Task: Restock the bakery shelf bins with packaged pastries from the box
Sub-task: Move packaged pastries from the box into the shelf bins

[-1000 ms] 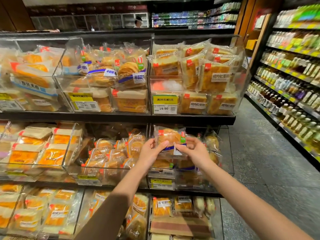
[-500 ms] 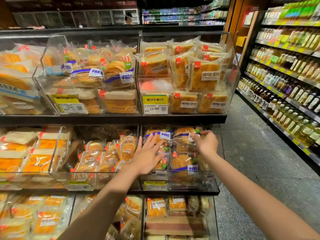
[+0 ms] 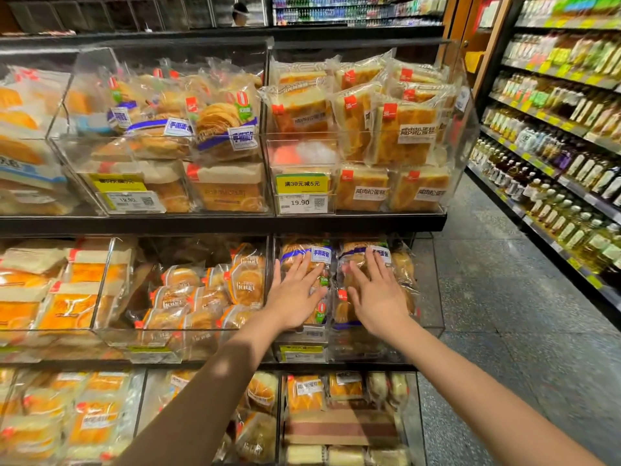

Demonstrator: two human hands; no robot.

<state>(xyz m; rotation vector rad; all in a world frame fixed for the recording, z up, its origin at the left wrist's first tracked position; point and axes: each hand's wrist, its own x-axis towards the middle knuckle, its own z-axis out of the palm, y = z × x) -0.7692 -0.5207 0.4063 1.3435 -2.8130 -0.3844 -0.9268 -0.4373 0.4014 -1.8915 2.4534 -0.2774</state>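
- Nearest: 2 bare forearms reach up from the lower edge toward the middle shelf.
- Left hand (image 3: pixel 295 297): fingers straight and spread, palm flat on the left pack (image 3: pixel 304 255) in the right-hand bin (image 3: pixel 431 297) of the middle shelf. Nothing gripped.
- Right hand (image 3: pixel 378 297): fingers straight, flat against the right pack (image 3: pixel 361 252). Nothing gripped.
- Change from 1.0 s ago: both hands then pinched 1 pack in front of this bin; that hold is gone and the packs now sit inside the bin. At 0.5 s ago the right hand was curled at a pack's top edge; it is now flattened beside the left.
- Count in this bin: 2 blue-banded packs with white labels at the top, side by side; more beneath the hands, number hidden.
- Below, the bottom shelf holds further packs and a brown carton (image 3: pixel 339 428).
- Middle shelf: 3 clear bins visible.
- Top shelf, farther: 2 yellow price tags; the right tag (image 3: pixel 301 184) sits above "19.90".
- Right: bottle shelves (image 3: pixel 554 169) along the aisle.
- Farthest: 1 person (image 3: pixel 240 13) behind the display.
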